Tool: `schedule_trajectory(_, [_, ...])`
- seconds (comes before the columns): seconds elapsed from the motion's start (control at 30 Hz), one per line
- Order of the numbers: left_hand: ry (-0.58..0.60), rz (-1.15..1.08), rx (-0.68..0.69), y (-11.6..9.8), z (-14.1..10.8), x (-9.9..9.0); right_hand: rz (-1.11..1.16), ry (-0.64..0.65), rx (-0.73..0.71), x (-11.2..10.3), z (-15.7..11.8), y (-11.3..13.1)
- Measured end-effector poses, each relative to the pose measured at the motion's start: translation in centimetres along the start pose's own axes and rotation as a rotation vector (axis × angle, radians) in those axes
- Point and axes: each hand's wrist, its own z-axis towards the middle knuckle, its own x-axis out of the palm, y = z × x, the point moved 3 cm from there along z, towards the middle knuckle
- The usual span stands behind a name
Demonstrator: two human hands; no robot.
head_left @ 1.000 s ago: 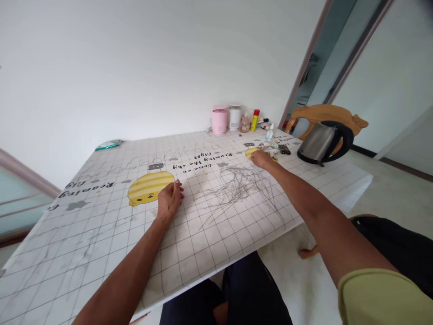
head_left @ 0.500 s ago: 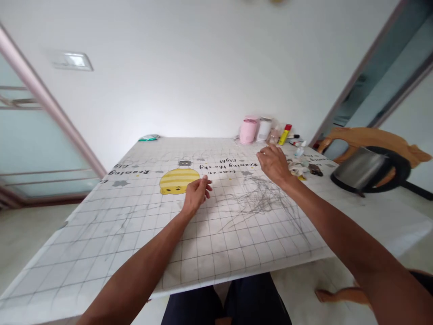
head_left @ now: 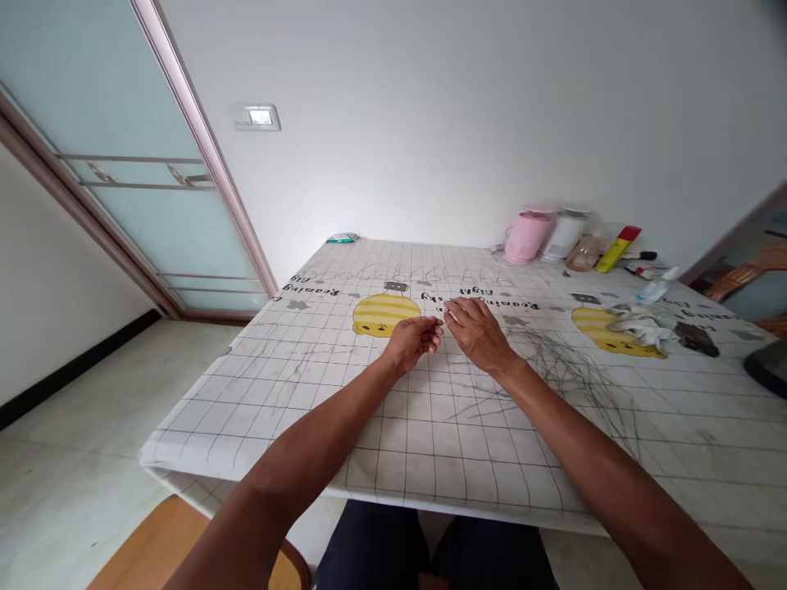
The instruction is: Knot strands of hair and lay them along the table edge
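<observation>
My left hand [head_left: 415,342] is closed in a pinch above the middle of the tablecloth [head_left: 399,442], thumb and forefinger pressed together. Facing it, with fingers curled, is my right hand [head_left: 478,334]; the two sets of fingertips are nearly touching. Anything between the fingers is too thin or hidden to make out. Beside my right forearm lies a loose tangle of thin dark strands [head_left: 562,365]. Fainter thin strands [head_left: 292,360] are spread on the cloth left of my left hand, and others [head_left: 393,270] lie toward the back.
Along the back right stand a pink canister [head_left: 527,236], a white canister [head_left: 566,236], a glass jar [head_left: 584,252] and a yellow-red box [head_left: 618,249]. A small clear bottle [head_left: 657,285], crumpled cloth [head_left: 643,328] and dark object [head_left: 698,338] lie right. A green-white packet [head_left: 342,238] sits at the back left.
My right hand has come left from the far right of the strands to meet my left hand. The view has turned left, and the kettle is now mostly out of frame.
</observation>
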Motion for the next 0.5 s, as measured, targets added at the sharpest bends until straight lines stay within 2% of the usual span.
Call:
schedule_trajectory(0.17, [0.004, -0.019, 0.019, -0.1, 0.3, 0.0, 0.147, -0.194, -0.025, -1.5, -0.9, 1.7])
schedule_trajectory(0.27, [0.005, 0.002, 0.024, -0.4, 0.2, -0.2, 0.297, -0.229, 0.030, -2.1, -1.3, 2.5])
schedule_trajectory(0.33, [0.029, 0.006, -0.002, -0.8, -0.1, -0.2, 0.410, -0.221, 0.240, -1.8, -1.7, 2.0])
schedule_trajectory(0.4, [0.098, -0.001, -0.049, -1.3, -0.5, 0.1, 0.557, -0.177, 0.565, -0.9, -2.2, 0.7])
schedule_trajectory(0.47, [0.183, 0.000, -0.106, -1.7, -1.0, 0.7, 0.811, -0.080, 0.854, 0.3, -3.0, -0.5])
schedule_trajectory(0.5, [0.219, 0.009, -0.134, -1.7, -1.3, 0.9, 0.974, -0.037, 0.947, 0.8, -3.2, -0.8])
